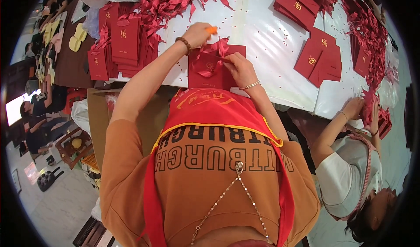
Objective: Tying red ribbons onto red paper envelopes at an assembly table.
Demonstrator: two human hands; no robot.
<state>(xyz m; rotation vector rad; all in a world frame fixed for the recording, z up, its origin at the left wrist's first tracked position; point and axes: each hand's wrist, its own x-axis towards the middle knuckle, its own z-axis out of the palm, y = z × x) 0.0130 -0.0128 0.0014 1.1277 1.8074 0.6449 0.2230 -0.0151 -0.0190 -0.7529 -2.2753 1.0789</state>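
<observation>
In front of me at the table's near edge is a dark red paper gift bag [194, 77] with a gold emblem, and red ribbon [222, 46] loops over its upper part. My right hand [243, 70] is closed, its thumb and fingers pinching at the bag's upper right edge. Beyond the bag's upper left corner, my left hand [199, 35] is curled around a small orange object [211, 29]. Only the orange tip shows, so its kind cannot be made out.
Stacked red bags [125, 39] stand at the left beneath a heap of red ribbons [164, 4]. More flat bags [321, 57] lie at the right on the white tabletop [262, 65], dotted with small red bits. A co-worker's hands [353, 108] handle ribbon at the right. An open cardboard box [99, 111] sits below.
</observation>
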